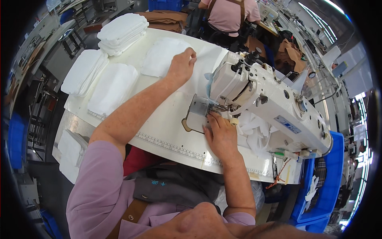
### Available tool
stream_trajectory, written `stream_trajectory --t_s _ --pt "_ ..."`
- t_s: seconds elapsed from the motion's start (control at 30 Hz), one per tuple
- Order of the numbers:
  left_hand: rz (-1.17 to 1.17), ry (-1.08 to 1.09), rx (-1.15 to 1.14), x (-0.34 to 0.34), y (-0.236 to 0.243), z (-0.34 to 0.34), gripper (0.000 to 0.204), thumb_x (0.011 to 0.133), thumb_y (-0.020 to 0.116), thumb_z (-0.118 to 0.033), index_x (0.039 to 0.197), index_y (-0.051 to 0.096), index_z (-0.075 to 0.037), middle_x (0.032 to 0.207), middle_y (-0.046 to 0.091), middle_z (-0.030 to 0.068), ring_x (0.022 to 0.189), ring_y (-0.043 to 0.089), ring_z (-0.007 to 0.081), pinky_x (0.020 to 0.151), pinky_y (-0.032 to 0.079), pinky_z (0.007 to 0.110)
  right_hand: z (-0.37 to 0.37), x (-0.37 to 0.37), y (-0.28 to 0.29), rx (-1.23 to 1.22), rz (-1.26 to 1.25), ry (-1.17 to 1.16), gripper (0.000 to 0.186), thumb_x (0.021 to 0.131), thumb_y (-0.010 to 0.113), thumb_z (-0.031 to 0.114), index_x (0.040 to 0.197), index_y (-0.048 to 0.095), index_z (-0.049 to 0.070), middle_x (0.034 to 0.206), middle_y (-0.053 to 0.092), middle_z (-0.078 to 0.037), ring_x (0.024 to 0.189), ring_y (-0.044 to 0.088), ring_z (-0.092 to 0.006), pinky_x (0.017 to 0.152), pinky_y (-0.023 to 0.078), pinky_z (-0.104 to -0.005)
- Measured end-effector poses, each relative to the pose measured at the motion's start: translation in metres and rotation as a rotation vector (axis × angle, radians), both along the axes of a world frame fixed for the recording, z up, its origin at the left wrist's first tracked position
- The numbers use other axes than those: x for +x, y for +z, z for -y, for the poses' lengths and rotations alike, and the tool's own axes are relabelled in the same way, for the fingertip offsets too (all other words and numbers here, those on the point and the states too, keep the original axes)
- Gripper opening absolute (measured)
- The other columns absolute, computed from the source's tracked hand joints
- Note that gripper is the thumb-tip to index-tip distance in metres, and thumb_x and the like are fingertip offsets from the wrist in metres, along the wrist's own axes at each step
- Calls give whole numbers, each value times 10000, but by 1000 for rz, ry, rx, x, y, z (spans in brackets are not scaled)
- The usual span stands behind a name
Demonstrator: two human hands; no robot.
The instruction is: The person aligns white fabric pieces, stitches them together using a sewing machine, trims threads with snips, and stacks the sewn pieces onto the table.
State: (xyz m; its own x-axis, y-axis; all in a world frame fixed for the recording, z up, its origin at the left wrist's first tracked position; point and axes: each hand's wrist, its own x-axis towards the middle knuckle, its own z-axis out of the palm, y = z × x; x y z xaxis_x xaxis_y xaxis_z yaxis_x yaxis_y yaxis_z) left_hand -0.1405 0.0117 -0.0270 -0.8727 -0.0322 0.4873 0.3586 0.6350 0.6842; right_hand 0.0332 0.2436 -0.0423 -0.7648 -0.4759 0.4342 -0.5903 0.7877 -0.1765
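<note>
My left hand [182,67] is raised over the white table, its fingers curled together beside a flat white cloth piece [161,55]. What its fingertips hold, if anything, cannot be made out. My right hand [221,134] lies at the sewing machine [262,89], fingers stretched onto the metal needle plate [199,109] and thumb apart. Its fingertips are close to the presser foot, where small parts hide them. A pale blue strip [208,81] hangs at the machine's head.
Stacks of white cloth pieces [121,34] stand at the table's left, with more piles [83,71] nearer. White scraps [256,129] lie beside the machine arm. Blue bins [336,171] stand at the right. Across the table sits another person [229,18], near folded brown material [163,20].
</note>
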Motion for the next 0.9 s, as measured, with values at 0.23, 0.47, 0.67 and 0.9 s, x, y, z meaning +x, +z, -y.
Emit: stream_trajectory --t_s 0.23,0.47,0.67,0.9 --pt "-121 211 -136 -47 11 94 484 828 816 -59 1232 549 -56 1298 623 174 1216 608 385 1019 496 453 -2 4 0 29 5 -20 354 912 721 215 1213 679 32 1275 667 -87 1004 691 -283 862 507 -469" --pt "-232 226 -349 -22 4 115 365 866 837 -198 1152 652 -66 1281 655 110 1199 641 263 1007 524 398 5 0 7 -1 -2 35 380 861 764 147 1206 680 12 1248 677 -139 1012 699 -333 859 541 -441" --pt "148 -1054 796 171 132 33 374 1026 688 -352 846 618 -31 868 626 84 780 599 157 740 493 297 2 -2 1 31 -26 25 368 903 734 207 1221 681 30 1262 667 -104 990 691 -301 832 510 -456" --pt "151 -1752 909 245 169 7 533 928 759 -539 970 591 -36 898 632 99 806 630 252 726 486 360 -7 -4 -12 38 -104 24 361 896 739 187 1217 680 33 1259 671 -112 998 686 -304 841 484 -458"
